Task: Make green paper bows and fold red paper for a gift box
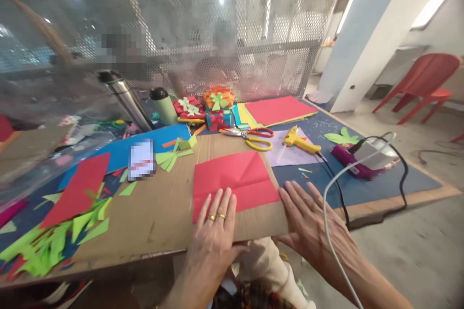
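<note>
Left hand (213, 231) lies flat, fingers spread, grip apart, fingertips pressing the near edge of the red paper (234, 181). Right hand (308, 222), also flat and apart, touches its right corner, near the table (159, 212) front edge.

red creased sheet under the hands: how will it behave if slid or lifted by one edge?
The red paper sheet looks thin and light, so it would probably droop when lifted. Its visible creases may make it bend along those lines. Lying flat on the cardboard, it likely slides easily under the left hand.
</note>
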### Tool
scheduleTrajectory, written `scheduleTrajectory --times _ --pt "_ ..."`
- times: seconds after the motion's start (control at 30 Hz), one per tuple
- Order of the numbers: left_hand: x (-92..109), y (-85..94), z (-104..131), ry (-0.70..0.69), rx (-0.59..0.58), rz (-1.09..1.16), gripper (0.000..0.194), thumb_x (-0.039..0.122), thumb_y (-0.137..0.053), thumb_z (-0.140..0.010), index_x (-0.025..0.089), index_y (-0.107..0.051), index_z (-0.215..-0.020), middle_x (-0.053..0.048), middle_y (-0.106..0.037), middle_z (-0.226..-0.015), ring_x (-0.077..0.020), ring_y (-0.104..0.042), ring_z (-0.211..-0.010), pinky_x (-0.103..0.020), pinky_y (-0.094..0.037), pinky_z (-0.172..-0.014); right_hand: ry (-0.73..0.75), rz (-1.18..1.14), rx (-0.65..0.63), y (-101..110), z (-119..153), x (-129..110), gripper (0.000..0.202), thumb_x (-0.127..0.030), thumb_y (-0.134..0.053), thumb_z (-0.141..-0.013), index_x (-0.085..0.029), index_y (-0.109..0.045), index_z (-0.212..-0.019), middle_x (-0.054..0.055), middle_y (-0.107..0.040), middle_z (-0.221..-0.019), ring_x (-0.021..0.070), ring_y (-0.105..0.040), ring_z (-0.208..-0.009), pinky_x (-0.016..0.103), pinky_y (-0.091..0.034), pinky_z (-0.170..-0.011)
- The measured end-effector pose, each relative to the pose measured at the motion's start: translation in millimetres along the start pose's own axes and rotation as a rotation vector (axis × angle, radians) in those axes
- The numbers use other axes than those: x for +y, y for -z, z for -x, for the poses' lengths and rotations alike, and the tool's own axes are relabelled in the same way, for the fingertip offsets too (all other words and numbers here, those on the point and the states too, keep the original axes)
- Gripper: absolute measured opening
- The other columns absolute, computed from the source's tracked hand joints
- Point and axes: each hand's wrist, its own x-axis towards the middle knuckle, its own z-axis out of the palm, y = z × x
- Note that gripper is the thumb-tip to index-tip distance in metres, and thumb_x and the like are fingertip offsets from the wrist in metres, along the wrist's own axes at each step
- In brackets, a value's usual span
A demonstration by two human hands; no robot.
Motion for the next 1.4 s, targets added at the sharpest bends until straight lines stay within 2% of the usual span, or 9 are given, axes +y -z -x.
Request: scheduleTrajectory --times 0.1,0.3,0.47,0.83,0.93,1.03,1.2,1.3,1.4 --pt "-0.8 -4.5 2.1 -0.006 -0.004 -0.002 0.102 0.085 -0.037 -0.095 -0.002 -0.052 -0.148 -0.024 -0.059 -0.154 -0.0372 -0.061 -0.139 -0.053 -0.054 -0.11 0.001 -0.001 0.05 7.7 -9.7 -13.8 0.077 -0.058 -0.064 -0.094 0.001 -0.055 -0.144 0.033 -0.06 -0.148 0.0448 -0.052 -0.146 0.062 -0.047 -0.117" --pt "7.0 3.6 1.7 0.072 -0.151 0.106 0.091 0.073 -0.046 -0.1 0.002 -0.045 -0.157 -0.023 -0.05 -0.162 -0.0348 -0.048 -0.152 -0.053 -0.043 -0.125 0.217 -0.263 -0.108 9.7 -29.3 -45.9 0.074 -0.042 -0.062 -0.099 0.002 -0.045 -0.155 0.026 -0.053 -0.159 0.0332 -0.045 -0.154 0.048 -0.044 -0.124" --pt "4.0 7.4 2.5 0.064 -0.174 0.137 0.099 0.078 -0.044 -0.097 -0.001 -0.045 -0.156 -0.024 -0.047 -0.164 -0.037 -0.046 -0.153 -0.053 -0.044 -0.125 0.234 -0.298 -0.126 -4.1 -22.1 -42.2 0.08 -0.052 -0.06 -0.101 0.002 -0.041 -0.158 0.028 -0.049 -0.161 0.037 -0.045 -0.154 0.053 -0.045 -0.123" --pt "-26.4 37.6 56.5 0.221 -0.183 0.094 0.087 0.069 -0.036 -0.106 0.003 -0.035 -0.162 -0.027 -0.052 -0.159 -0.0409 -0.049 -0.15 -0.064 -0.034 -0.127 0.219 -0.311 -0.176 -0.1 -20.4 -42.7 0.082 -0.046 -0.062 -0.102 0.001 -0.033 -0.162 0.029 -0.043 -0.165 0.0405 -0.039 -0.156 0.06 -0.042 -0.124" --pt "-32.7 42.3 36.4 0.231 -0.099 0.151 0.078 0.066 -0.04 -0.107 0.004 -0.049 -0.153 -0.026 -0.061 -0.151 -0.0398 -0.055 -0.145 -0.061 -0.039 -0.124 0.236 -0.29 -0.17 0.8 -21.7 -43.5 0.082 -0.048 -0.063 -0.1 0.005 -0.039 -0.157 0.032 -0.045 -0.163 0.0435 -0.043 -0.153 0.06 -0.044 -0.122" --pt "-55.3 41.1 -12.0 0.183 -0.042 0.321 0.053 0.05 -0.041 -0.112 0.01 -0.064 -0.139 -0.016 -0.074 -0.131 -0.0291 -0.068 -0.125 -0.046 -0.05 -0.114 0.244 -0.291 -0.182 4.8 -25.5 -43.9 0.085 -0.052 -0.062 -0.1 0.004 -0.038 -0.159 0.032 -0.045 -0.162 0.043 -0.042 -0.154 0.06 -0.045 -0.121" --pt "-97.4 26.0 -99.0 0.167 -0.291 0.474 0.047 0.045 -0.069 -0.099 0.015 -0.066 -0.135 -0.014 -0.068 -0.13 -0.0297 -0.065 -0.121 -0.043 -0.051 -0.104 0.27 -0.306 -0.197 19.1 -45.8 -37.5 0.078 -0.061 -0.054 -0.102 0.002 -0.054 -0.149 0.031 -0.059 -0.151 0.0402 -0.056 -0.143 0.056 -0.054 -0.113" --pt "-95.8 15.7 -103.8 0.019 -0.529 0.564 0.055 0.051 -0.075 -0.092 0.017 -0.067 -0.133 -0.015 -0.062 -0.132 -0.0299 -0.065 -0.118 -0.04 -0.053 -0.098 0.276 -0.374 -0.256 25.9 -63.5 -22.9 0.05 -0.051 -0.054 -0.106 -0.011 -0.068 -0.133 0.021 -0.073 -0.134 0.0305 -0.071 -0.123 0.042 -0.062 -0.094" --pt "-84.9 7.3 -80.8 0.023 -0.584 0.592 0.064 0.048 -0.065 -0.1 0.019 -0.049 -0.155 -0.019 -0.055 -0.149 -0.0323 -0.055 -0.14 -0.043 -0.048 -0.11 0.251 -0.48 -0.337 23.4 -84.4 3.7 0.031 -0.042 -0.053 -0.109 -0.023 -0.075 -0.117 0.009 -0.081 -0.112 0.0204 -0.077 -0.096 0.03 -0.06 -0.075"
